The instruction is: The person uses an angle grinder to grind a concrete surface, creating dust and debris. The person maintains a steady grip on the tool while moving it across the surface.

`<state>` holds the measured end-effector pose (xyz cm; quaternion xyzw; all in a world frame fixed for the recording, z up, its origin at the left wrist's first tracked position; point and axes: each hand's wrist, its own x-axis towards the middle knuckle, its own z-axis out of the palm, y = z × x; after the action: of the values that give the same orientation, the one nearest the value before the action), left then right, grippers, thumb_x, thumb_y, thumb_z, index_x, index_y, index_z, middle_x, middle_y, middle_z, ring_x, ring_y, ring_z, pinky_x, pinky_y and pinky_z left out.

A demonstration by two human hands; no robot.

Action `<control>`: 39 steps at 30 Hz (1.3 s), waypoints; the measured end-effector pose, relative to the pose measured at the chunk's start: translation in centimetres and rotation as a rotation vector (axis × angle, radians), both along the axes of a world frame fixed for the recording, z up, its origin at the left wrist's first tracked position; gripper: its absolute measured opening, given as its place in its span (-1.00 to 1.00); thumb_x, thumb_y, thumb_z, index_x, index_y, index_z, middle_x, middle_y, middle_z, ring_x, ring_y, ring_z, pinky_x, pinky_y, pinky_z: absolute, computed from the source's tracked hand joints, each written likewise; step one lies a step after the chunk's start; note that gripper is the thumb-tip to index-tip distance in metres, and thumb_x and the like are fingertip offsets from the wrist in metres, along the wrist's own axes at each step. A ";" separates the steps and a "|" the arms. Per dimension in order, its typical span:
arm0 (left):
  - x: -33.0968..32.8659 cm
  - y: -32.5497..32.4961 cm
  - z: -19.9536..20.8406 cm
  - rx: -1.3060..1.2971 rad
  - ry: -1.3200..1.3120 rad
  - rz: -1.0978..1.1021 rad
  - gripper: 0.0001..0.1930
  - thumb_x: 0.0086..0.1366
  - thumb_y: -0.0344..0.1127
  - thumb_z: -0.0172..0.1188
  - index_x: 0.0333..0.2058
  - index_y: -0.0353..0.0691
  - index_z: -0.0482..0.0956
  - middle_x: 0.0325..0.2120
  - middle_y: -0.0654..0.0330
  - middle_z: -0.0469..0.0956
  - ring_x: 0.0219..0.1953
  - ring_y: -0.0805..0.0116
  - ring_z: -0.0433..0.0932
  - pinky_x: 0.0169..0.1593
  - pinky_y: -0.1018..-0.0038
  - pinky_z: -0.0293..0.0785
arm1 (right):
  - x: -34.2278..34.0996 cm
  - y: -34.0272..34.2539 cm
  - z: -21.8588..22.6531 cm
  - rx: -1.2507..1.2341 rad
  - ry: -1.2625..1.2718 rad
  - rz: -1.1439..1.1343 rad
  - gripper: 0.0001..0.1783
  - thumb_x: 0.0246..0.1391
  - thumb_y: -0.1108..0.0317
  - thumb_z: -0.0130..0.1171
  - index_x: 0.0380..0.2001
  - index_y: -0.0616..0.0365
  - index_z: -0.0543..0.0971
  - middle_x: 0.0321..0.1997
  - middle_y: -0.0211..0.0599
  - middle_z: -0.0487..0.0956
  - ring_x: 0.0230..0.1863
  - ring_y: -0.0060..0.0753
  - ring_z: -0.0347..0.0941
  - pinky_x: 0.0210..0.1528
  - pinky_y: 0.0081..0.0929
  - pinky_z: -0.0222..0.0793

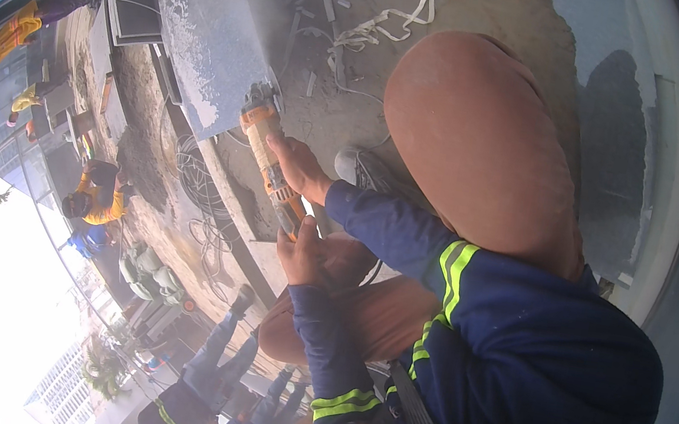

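Observation:
An angle grinder (264,141) with an orange and tan body is held in front of my bent legs. My right hand (300,168) wraps around the middle of its body. Lower down, my left hand (304,252) closes on the grinder's rear end. The grinder's head is at the edge of a grey slab (209,26) with whitish, worn patches. Pale dust hangs beside that edge. The disc itself is too blurred to make out. Both my sleeves are dark blue with yellow-green bands.
White strapping (384,30), a cable and thin offcuts (327,0) litter the dusty ground beyond the slab. Coiled cable (203,183) lies to the left. Several people are nearby, one in a yellow top (103,207). A shoe (361,167) sits close by the grinder.

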<state>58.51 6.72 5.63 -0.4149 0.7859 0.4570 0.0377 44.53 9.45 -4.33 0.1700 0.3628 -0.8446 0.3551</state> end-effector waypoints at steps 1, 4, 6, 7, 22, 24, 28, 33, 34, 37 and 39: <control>-0.1 0.1 -0.2 0.007 0.007 -0.006 -0.62 0.42 -0.16 0.40 -0.01 -0.29 0.49 -0.51 0.31 0.49 -0.61 0.53 0.46 -0.53 0.49 0.49 | 0.0 0.0 -0.3 0.005 -0.006 -0.018 -0.20 0.45 -0.28 -0.04 0.13 0.39 0.59 -0.03 -0.07 0.66 -0.02 -0.34 0.61 0.10 -0.28 0.47; -0.3 0.3 -0.7 0.021 0.032 -0.010 -0.61 0.42 -0.16 0.41 -0.01 -0.29 0.49 -0.52 0.32 0.48 -0.61 0.54 0.45 -0.53 0.50 0.48 | -0.1 -0.1 -0.9 0.006 0.002 -0.056 -0.12 0.39 -0.33 -0.05 0.15 0.44 0.56 -0.01 0.08 0.67 -0.02 -0.15 0.64 0.10 -0.18 0.48; -0.3 0.1 -0.5 0.012 0.041 -0.001 -0.61 0.42 -0.16 0.41 -0.01 -0.29 0.48 -0.52 0.31 0.48 -0.62 0.54 0.45 -0.54 0.51 0.46 | -0.1 -0.5 -0.6 0.005 0.016 -0.049 -0.07 0.36 -0.36 -0.06 0.17 0.46 0.54 0.00 0.16 0.67 -0.02 -0.05 0.66 0.10 -0.13 0.49; -0.3 -0.1 -0.5 0.007 0.037 0.001 -0.61 0.42 -0.16 0.41 -0.01 -0.29 0.48 -0.52 0.31 0.49 -0.62 0.53 0.46 -0.54 0.51 0.45 | -0.2 -0.6 -0.6 0.014 0.019 -0.038 -0.07 0.36 -0.37 -0.06 0.18 0.46 0.53 0.00 0.16 0.67 -0.02 -0.05 0.66 0.10 -0.13 0.49; -1.9 1.0 0.4 0.016 -0.015 0.022 -0.55 0.42 -0.20 0.38 0.09 -0.43 0.54 -0.34 0.27 0.59 -0.45 0.57 0.52 -0.42 0.56 0.43 | -1.2 -1.0 -1.3 -0.012 0.019 -0.045 -0.08 0.37 -0.36 -0.05 0.17 0.45 0.54 0.01 0.16 0.67 0.00 -0.06 0.66 0.10 -0.13 0.49; -2.2 1.2 0.5 0.027 -0.001 0.026 -0.55 0.42 -0.19 0.38 0.08 -0.43 0.54 -0.36 0.27 0.59 -0.47 0.57 0.52 -0.44 0.56 0.43 | -1.4 -1.1 -1.4 -0.002 0.019 -0.046 -0.08 0.37 -0.36 -0.05 0.17 0.45 0.54 0.01 0.16 0.67 0.00 -0.06 0.66 0.10 -0.13 0.48; -2.8 1.5 0.8 0.030 0.008 0.023 -0.58 0.42 -0.18 0.38 0.04 -0.40 0.53 -0.45 0.25 0.58 -0.56 0.53 0.52 -0.50 0.55 0.42 | -1.8 -1.1 -1.3 -0.004 0.016 -0.049 -0.09 0.38 -0.36 -0.05 0.18 0.45 0.54 0.03 0.15 0.67 0.00 -0.05 0.66 0.11 -0.12 0.47; -3.6 1.5 1.0 0.023 0.006 -0.004 -0.59 0.43 -0.14 0.37 0.01 -0.36 0.51 -0.53 0.23 0.56 -0.62 0.49 0.52 -0.55 0.54 0.42 | -2.5 -0.7 -0.8 -0.048 0.010 -0.076 -0.22 0.48 -0.27 -0.05 0.14 0.38 0.56 -0.04 -0.13 0.64 -0.04 -0.37 0.58 0.09 -0.29 0.48; -3.8 1.5 1.0 0.027 0.001 0.000 -0.58 0.43 -0.13 0.36 0.01 -0.37 0.51 -0.53 0.22 0.56 -0.62 0.49 0.52 -0.55 0.54 0.42 | -2.8 -0.5 -0.8 -0.042 0.007 -0.059 -0.22 0.48 -0.27 -0.05 0.16 0.37 0.56 -0.03 -0.12 0.64 -0.03 -0.37 0.58 0.10 -0.29 0.47; -4.2 1.4 0.7 0.019 -0.001 -0.009 -0.58 0.44 -0.12 0.35 0.01 -0.36 0.51 -0.52 0.23 0.55 -0.62 0.50 0.51 -0.54 0.53 0.43 | -3.4 -0.1 -0.5 -0.063 0.003 -0.061 -0.22 0.47 -0.26 -0.04 0.18 0.36 0.56 -0.01 -0.12 0.64 -0.01 -0.37 0.58 0.12 -0.29 0.46; -4.4 1.1 0.7 0.016 0.006 -0.025 -0.59 0.44 -0.12 0.34 0.01 -0.36 0.51 -0.51 0.24 0.54 -0.62 0.50 0.50 -0.53 0.52 0.45 | -3.6 -0.1 -0.4 -0.059 0.009 -0.086 -0.19 0.44 -0.27 -0.04 0.17 0.38 0.56 -0.01 -0.05 0.65 -0.02 -0.29 0.60 0.11 -0.25 0.46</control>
<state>54.11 7.86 6.29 -0.4035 0.7875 0.4638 0.0444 40.97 9.30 -4.68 0.1710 0.3316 -0.8703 0.3215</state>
